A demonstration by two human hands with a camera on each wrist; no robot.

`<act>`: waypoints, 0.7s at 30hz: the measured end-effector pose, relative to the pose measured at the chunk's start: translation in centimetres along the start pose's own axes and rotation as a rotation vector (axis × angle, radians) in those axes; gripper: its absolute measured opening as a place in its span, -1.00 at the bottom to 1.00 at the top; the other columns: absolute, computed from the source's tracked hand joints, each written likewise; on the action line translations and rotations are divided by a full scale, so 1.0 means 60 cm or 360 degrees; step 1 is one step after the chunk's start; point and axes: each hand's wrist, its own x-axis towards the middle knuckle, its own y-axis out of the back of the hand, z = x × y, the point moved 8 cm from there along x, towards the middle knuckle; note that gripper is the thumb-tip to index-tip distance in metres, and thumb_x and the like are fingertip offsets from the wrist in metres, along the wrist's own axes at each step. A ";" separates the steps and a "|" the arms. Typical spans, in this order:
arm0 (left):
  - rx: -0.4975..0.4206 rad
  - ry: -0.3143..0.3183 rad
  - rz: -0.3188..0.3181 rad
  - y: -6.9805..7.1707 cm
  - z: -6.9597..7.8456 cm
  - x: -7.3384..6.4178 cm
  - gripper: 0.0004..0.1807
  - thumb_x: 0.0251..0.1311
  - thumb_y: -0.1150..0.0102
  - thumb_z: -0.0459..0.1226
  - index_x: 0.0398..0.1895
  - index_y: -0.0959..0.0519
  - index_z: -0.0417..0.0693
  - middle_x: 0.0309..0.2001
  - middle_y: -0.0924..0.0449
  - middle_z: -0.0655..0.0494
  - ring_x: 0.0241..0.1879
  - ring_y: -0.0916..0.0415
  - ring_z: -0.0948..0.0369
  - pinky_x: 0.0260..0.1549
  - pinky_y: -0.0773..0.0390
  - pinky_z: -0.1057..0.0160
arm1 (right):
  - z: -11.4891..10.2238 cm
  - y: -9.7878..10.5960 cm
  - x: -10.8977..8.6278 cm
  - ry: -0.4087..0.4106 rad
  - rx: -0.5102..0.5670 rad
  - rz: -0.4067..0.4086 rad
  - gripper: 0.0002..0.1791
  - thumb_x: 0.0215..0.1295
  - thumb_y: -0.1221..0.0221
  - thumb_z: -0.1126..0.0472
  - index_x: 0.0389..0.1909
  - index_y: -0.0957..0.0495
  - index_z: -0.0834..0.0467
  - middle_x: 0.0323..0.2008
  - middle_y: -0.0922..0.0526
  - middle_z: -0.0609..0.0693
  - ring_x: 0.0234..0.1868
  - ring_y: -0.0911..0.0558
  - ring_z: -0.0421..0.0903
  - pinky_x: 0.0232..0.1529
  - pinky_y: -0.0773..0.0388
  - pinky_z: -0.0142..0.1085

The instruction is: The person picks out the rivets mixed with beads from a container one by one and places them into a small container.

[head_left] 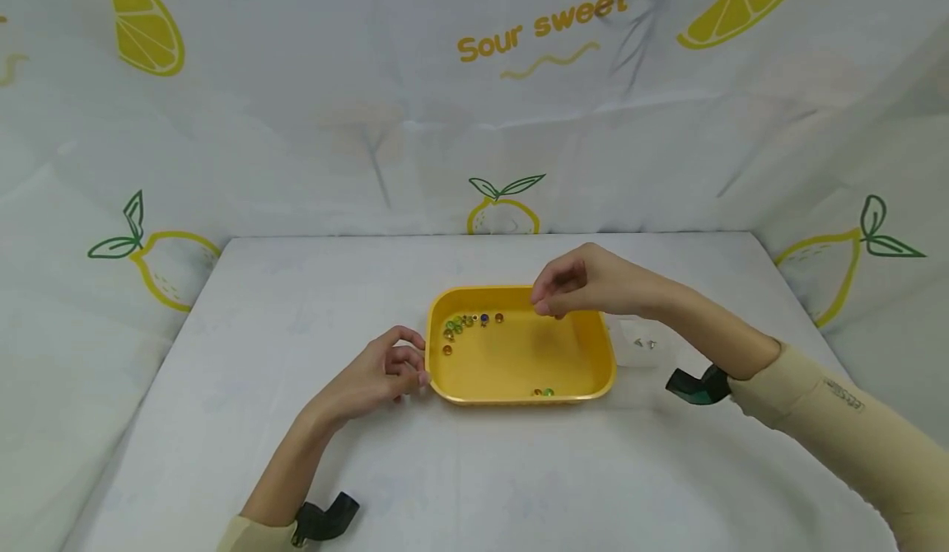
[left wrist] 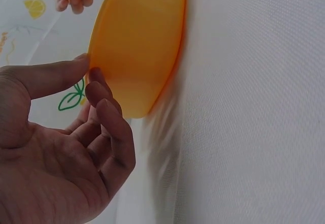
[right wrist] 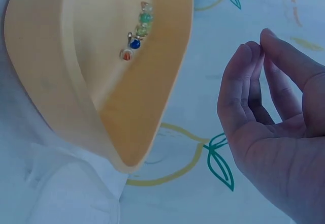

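A yellow tray [head_left: 519,362] with raised walls stands on the white table. My left hand [head_left: 381,375] grips its left end, thumb tip at the rim and curled fingers against the outer wall. Several small round glass beads [head_left: 455,325], green, orange and one blue, cluster at the tray's back left. Two more beads [head_left: 544,392] lie along the front wall. Over the back right corner hovers my right hand [head_left: 574,283]. In the right wrist view its thumb and fingertips [right wrist: 246,51] meet, and nothing shows between them.
Right of the tray lies a whitish, see-through holder [head_left: 630,354] with small silver metal bits [head_left: 645,343] on it, below my right forearm. A white curtain [head_left: 296,123] with lemon prints hangs behind and beside the table [head_left: 460,470].
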 end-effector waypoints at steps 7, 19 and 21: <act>0.0026 -0.0027 0.0008 0.003 0.002 0.000 -0.47 0.40 -0.38 -0.25 0.31 -0.36 -0.15 -0.16 -0.68 -0.02 -0.26 -0.60 0.08 -0.41 -0.59 0.26 | 0.012 0.034 -0.042 -0.0023 -0.0055 0.0162 -0.76 0.39 -0.46 0.15 -0.05 -0.75 0.19 -0.18 -0.83 0.05 -0.09 -0.78 0.15 0.07 -0.78 -0.15; 0.0024 -0.0053 0.0008 0.005 0.003 0.001 -0.42 0.38 -0.41 -0.24 0.34 -0.35 -0.15 -0.14 -0.68 -0.02 -0.26 -0.59 0.10 -0.41 -0.58 0.25 | 0.054 0.071 -0.098 -0.0058 -0.0120 0.0347 -0.72 0.44 -0.42 0.08 0.00 -0.74 0.18 -0.13 -0.81 0.13 -0.13 -0.77 -0.01 0.01 -0.76 -0.32; 0.0025 -0.0059 0.0011 0.006 0.003 0.001 -0.41 0.37 -0.41 -0.24 0.34 -0.35 -0.15 -0.14 -0.68 -0.02 -0.25 -0.60 0.11 -0.40 -0.59 0.25 | 0.061 0.077 -0.106 -0.0068 -0.0124 0.0375 -0.73 0.44 -0.42 0.08 0.00 -0.75 0.17 -0.18 -0.81 0.05 -0.14 -0.77 -0.04 0.01 -0.76 -0.33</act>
